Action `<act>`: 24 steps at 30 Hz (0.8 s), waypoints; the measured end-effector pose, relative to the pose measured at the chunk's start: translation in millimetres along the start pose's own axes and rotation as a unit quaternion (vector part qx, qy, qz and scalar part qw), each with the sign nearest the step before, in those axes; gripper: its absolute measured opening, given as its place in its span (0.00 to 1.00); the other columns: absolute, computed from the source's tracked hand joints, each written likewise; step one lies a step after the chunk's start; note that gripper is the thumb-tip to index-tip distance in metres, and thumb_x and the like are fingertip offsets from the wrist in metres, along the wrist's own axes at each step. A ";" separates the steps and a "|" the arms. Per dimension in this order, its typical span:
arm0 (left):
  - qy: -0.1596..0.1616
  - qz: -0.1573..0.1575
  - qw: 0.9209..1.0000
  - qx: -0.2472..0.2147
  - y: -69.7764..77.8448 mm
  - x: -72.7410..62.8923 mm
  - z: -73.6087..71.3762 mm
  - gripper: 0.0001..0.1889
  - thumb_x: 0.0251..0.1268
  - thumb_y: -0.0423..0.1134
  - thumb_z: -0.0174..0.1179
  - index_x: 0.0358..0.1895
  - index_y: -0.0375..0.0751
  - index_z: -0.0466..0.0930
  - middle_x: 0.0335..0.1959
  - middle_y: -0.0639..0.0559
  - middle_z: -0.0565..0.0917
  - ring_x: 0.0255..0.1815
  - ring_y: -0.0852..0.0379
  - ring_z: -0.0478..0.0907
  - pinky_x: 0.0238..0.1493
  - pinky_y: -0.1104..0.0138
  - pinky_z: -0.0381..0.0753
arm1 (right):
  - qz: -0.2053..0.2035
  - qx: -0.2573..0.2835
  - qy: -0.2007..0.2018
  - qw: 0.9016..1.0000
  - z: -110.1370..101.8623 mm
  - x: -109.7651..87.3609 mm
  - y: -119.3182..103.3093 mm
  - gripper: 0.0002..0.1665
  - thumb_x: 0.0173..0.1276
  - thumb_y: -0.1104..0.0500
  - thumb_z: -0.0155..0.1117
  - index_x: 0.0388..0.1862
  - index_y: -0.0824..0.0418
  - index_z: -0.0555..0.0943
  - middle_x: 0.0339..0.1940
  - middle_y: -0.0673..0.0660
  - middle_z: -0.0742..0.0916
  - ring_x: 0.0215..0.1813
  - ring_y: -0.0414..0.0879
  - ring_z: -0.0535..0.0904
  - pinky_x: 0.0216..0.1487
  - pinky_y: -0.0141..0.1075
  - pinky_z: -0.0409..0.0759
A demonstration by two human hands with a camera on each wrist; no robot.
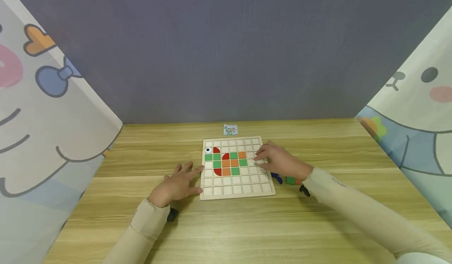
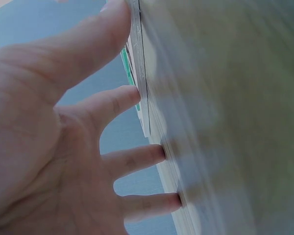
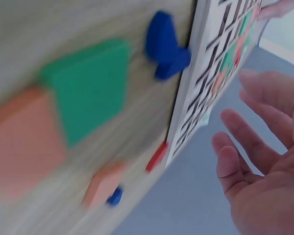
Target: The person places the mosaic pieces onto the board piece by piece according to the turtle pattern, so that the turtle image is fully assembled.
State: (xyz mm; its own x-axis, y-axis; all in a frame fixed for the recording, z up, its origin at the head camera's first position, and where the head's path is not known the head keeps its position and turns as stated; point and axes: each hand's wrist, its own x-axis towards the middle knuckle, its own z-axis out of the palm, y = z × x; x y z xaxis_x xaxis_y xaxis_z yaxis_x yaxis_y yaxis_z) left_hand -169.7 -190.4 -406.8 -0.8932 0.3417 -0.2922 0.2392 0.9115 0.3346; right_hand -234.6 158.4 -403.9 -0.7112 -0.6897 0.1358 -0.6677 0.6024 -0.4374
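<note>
A square wooden grid board (image 1: pixel 237 197) lies on the table, its left and middle cells holding a patch of green, orange and red tiles. At the upper left of this patch sits a white eye tile (image 1: pixel 208 150), beside a red quarter-round tile (image 1: pixel 216 150). My left hand (image 1: pixel 178 183) has its fingers spread, thumb and index fingertip at the board's left edge. Over the board's right columns is my right hand (image 1: pixel 280 160), its fingers loosely bent. In the right wrist view, nothing shows between the fingers of that hand (image 3: pixel 269 142).
Right of the board lie loose pieces: a blue rounded piece (image 3: pixel 160 36), a green tile (image 3: pixel 90 90), an orange tile (image 3: pixel 27 142) and a small red piece (image 3: pixel 157 156). A small picture card (image 1: pixel 230 130) lies behind the board. A grey panel (image 1: pixel 233 52) rises at the table's back.
</note>
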 end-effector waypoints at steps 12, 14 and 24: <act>0.001 0.005 1.000 -0.003 -0.1 -1.7 -1.7 0.38 0.61 0.54 0.61 0.74 0.55 0.56 0.74 0.38 0.50 0.69 0.24 0.44 0.48 0.24 0.51 | 0.048 -0.019 0.020 0.998 -20.7 -52.4 23.4 0.16 0.57 0.65 0.71 0.46 0.64 0.85 0.49 0.59 0.82 0.53 0.56 0.73 0.49 0.49 0.76; 0.000 0.003 1.000 -0.002 -0.2 -1.8 -1.8 0.38 0.61 0.54 0.61 0.74 0.55 0.56 0.74 0.38 0.50 0.69 0.24 0.44 0.48 0.24 0.51 | 0.062 -0.023 0.026 0.997 -21.9 -56.5 28.1 0.15 0.57 0.66 0.71 0.45 0.64 0.85 0.47 0.59 0.83 0.52 0.57 0.74 0.49 0.50 0.75; -0.003 -0.001 1.000 -0.005 0.3 -2.4 -1.9 0.39 0.61 0.53 0.61 0.74 0.56 0.55 0.74 0.38 0.49 0.69 0.24 0.42 0.48 0.24 0.50 | 0.144 0.005 0.018 0.989 -20.7 -66.8 46.2 0.10 0.60 0.63 0.69 0.42 0.61 0.86 0.36 0.50 0.83 0.40 0.47 0.76 0.39 0.41 0.75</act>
State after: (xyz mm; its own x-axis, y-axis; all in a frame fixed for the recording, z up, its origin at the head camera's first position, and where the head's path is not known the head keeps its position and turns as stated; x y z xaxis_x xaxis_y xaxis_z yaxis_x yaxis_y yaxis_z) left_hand -168.2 -191.3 -404.3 -0.8915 0.3407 -0.2986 0.2328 0.9100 0.3432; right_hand -222.5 240.7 -414.9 -0.8791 -0.4753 0.0352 -0.4340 0.7679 -0.4712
